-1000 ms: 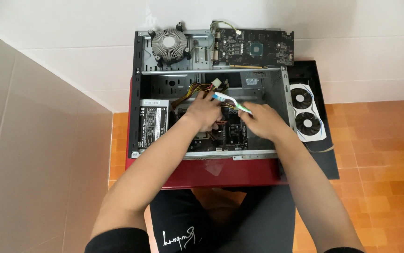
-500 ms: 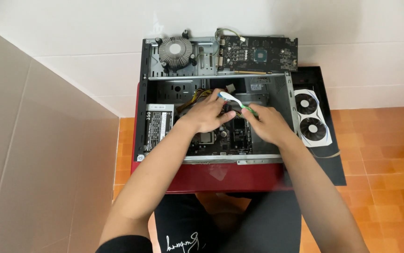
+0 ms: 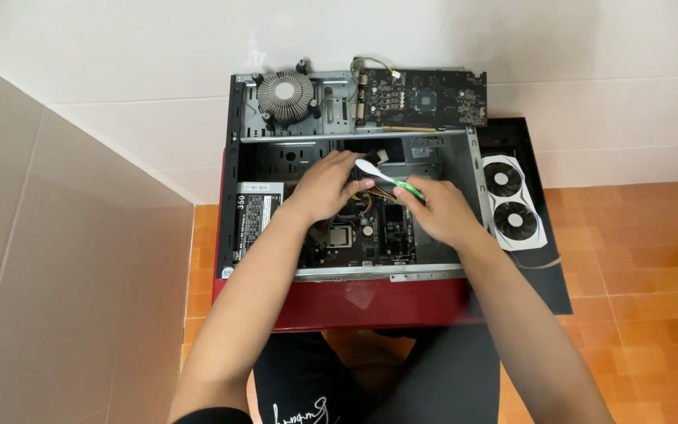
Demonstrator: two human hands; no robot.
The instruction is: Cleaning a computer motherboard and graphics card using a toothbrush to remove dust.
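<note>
I see my right hand gripping a toothbrush, my left hand pinching its head, above the open computer case on orange floor tiles beside white wall.

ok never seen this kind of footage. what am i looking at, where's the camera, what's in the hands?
The one picture comes from a camera worn on a person's head, looking down at their own two bare hands. They work inside an open red-and-grey desktop computer case lying on an orange tiled floor. The right hand holds a white-and-green plastic toothbrush over the dark green motherboard; the left hand touches its white end. Around them: a round finned metal cooler, a bare graphics circuit board and a white two-fan shroud.
</note>
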